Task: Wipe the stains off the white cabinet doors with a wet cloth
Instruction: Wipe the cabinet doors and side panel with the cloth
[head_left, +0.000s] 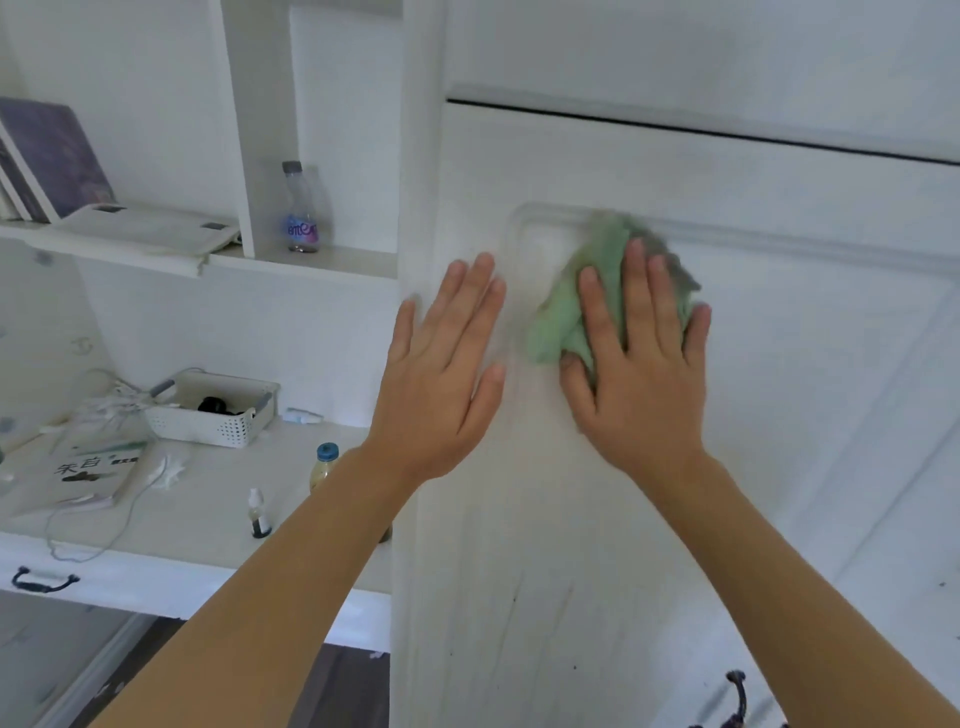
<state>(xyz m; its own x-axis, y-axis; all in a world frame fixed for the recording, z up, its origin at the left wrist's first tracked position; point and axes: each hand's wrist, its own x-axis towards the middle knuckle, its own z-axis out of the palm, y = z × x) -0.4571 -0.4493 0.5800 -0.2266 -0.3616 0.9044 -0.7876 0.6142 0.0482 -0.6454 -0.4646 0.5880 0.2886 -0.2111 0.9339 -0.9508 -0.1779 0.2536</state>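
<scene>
The tall white panelled cabinet door (597, 519) fills the right side, with dark streaks low on it and much bare panel to the right of the hands. The right hand (641, 374) presses the crumpled green wet cloth (587, 296) flat against the door near the panel's upper left corner, fingers straight and spread; the cloth's long axis runs up and slightly right. The left hand (441, 374) lies flat just left, fingers straight, close together.

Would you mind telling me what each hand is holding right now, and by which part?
The right hand presses the green cloth flat against the cabinet door, fingers across its middle; the left hand holds nothing.
</scene>
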